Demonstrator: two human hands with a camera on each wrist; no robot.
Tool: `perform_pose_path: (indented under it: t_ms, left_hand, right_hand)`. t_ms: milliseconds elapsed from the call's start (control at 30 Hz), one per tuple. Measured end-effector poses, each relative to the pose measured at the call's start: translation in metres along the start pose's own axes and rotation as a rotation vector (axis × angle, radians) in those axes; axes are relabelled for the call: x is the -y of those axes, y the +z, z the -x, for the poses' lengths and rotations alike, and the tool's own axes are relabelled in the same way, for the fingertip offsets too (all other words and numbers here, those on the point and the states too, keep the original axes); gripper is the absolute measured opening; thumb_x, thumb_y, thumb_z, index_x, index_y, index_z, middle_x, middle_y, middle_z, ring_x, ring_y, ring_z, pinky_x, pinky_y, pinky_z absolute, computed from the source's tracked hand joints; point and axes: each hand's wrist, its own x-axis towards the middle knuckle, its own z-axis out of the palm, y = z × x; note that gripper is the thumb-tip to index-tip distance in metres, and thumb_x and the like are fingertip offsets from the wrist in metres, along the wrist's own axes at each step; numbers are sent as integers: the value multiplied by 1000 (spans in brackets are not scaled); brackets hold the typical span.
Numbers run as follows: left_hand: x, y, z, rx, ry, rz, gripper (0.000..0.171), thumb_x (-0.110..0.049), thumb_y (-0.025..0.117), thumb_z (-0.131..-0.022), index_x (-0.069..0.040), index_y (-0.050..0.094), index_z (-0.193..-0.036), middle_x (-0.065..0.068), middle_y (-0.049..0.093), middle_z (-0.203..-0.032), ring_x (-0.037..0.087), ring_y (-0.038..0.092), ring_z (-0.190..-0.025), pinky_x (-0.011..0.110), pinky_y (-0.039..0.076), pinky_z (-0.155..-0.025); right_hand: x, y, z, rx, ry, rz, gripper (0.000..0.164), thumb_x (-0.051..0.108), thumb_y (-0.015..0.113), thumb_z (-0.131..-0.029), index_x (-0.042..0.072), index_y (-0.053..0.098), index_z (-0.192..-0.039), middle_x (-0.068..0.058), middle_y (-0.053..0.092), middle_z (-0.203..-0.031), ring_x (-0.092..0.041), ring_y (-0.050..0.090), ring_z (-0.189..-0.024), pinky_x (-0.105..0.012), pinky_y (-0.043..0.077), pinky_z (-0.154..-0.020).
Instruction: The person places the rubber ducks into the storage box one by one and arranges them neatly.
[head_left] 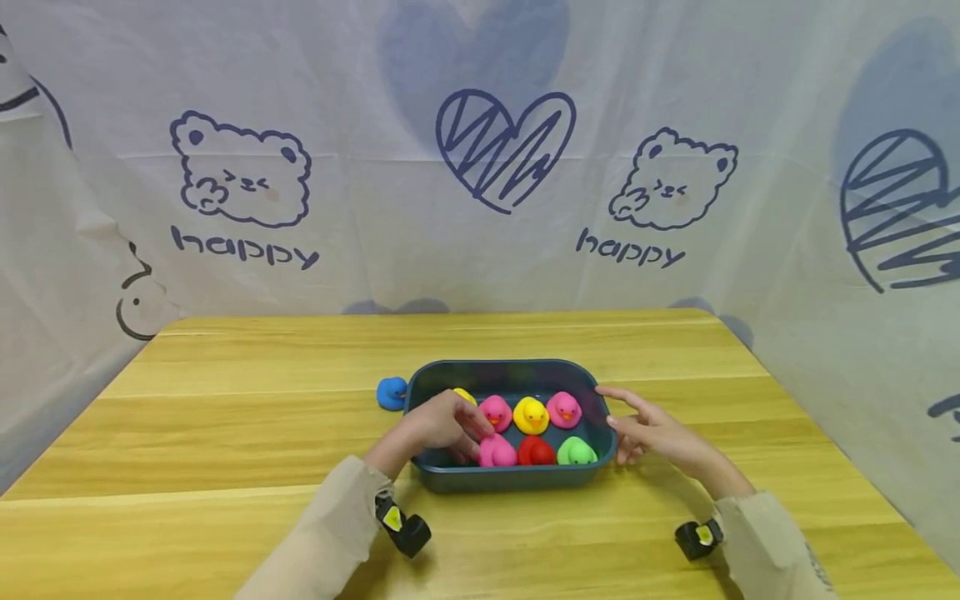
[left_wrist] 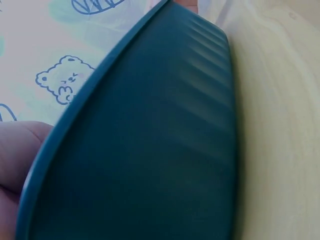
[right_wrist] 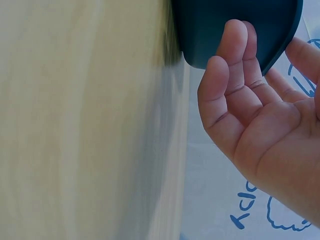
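A dark teal rectangular box (head_left: 510,477) stands on the table with several rubber ducks inside. My left hand (head_left: 442,423) reaches over its left end, fingers pointing down inside beside the pink duck (head_left: 497,451) in the front row. Whatever lies under that palm is hidden, and I cannot tell whether the fingers hold a duck. At the right end, my right hand (head_left: 660,435) has its fingertips at the rim, the index finger extended and the others loosely bent against the outer wall. A red duck (head_left: 536,452) and a green duck (head_left: 577,452) continue the front row.
Outside the box, by its left end, sits a blue duck (head_left: 392,393). Behind the front row are another pink duck (head_left: 496,413), a yellow duck (head_left: 531,415) and a third pink one. The wooden table (head_left: 262,400) reaches back to a printed white curtain (head_left: 375,200).
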Motion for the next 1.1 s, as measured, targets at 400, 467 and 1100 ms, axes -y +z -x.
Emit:
perform_pose_path:
  t_ms: [400, 467, 1100]
  left_hand:
    - [-3, -3, 4, -46, 24, -30, 20, 13, 64, -73, 8, 65, -92, 15, 65, -83, 20, 62, -65, 32, 52, -60]
    - [-3, -5, 5, -59, 34, -48, 18, 10, 65, -74, 8, 66, -92, 13, 65, -82, 21, 62, -63, 32, 52, -61]
    - [-7, -23, 19, -159, 214, -67, 21, -5, 64, -81, 6, 64, -99, 8, 64, -87, 24, 61, -75, 39, 50, -70]
  right_hand:
    - [-1, -1, 0, 2, -7, 6, 55, 20, 46, -94, 4, 18, -140, -22, 57, -68, -21, 55, -57, -26, 43, -52]
    - [-1, 0, 0, 3, -5, 5, 55, 20, 46, -94, 4, 19, -140, -22, 57, -67, -21, 55, -57, -26, 43, -52]
    - [0, 0, 0, 0, 3, -6, 56, 21, 46, -94, 4, 18, -140, -17, 57, -66, -20, 55, -57, -25, 43, -52]
